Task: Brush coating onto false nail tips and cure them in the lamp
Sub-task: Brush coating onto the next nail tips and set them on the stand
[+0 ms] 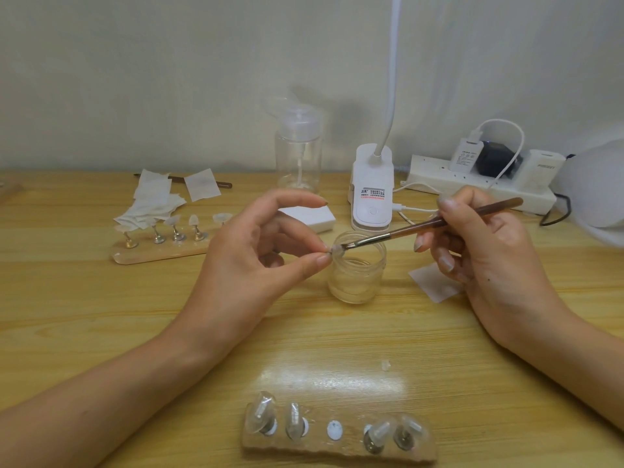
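Brown brush touches pinched nail tip; clip-lamp label illegible.

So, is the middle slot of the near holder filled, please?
No, the near holder shows only a bare white disc in its middle.

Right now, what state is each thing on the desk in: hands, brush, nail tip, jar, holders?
Left hand: pinches the nail tip.
Right hand: grips the brush.
Nail tip: off its holder, held above the jar's rim.
Brush: tilted, bristles touching the nail tip.
Jar: upright, lid off.
Near holder: four stands seated, middle spot bare.
Far holder: stands upright, tips on them.
Power strip: plugs inserted.
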Available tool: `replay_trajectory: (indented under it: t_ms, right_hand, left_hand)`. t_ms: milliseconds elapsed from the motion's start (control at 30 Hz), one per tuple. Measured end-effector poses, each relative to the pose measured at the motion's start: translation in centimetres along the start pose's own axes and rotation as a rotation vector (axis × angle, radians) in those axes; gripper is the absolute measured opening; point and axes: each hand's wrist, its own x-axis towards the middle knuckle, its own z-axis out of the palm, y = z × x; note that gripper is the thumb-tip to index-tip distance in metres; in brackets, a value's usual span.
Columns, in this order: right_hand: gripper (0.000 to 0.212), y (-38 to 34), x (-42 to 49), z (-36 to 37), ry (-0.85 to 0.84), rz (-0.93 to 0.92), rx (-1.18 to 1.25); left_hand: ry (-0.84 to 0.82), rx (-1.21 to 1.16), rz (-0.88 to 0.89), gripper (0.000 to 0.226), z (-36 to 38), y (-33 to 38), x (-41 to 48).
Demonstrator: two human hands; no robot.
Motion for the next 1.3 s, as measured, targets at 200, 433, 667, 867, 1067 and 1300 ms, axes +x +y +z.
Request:
replay_trajectory:
  t_ms: [200, 433, 667, 867, 1067, 1300]
  right_hand:
    - [0.027, 0.1, 0.1, -0.1, -0.026, -0.036, 0.013]
    - [0.026, 0.1, 0.0, -0.2, 0.033, -0.005, 0.002]
    - [0.025, 0.2, 0.0, 0.0, -0.021, -0.036, -0.034]
    - [0.026, 0.2, 0.0, -0.2, 0.019, -0.016, -0.037]
    - [0.033, -0.2, 0.7, -1.4, 0.089, -0.041, -0.048]
    - [0.027, -1.8, 2.3, -3.3, 0.089, -0.145, -0.151]
  left_hand:
    - [0.004, 0.001, -0.014, 0.047, 0.0, -0.2, 0.0]
    - [0.003, -0.002, -0.015, 0.046, 0.0, 0.0, -0.1]
    - [0.003, 0.010, -0.017, 0.046, 0.0, -0.1, 0.0]
    - [0.005, 0.017, -0.017, 0.046, 0.0, -0.1, 0.0]
    - [0.010, 0.023, -0.012, 0.045, 0.0, -0.1, 0.0]
    - [0.008, 0.008, -0.015, 0.046, 0.0, -0.1, -0.2]
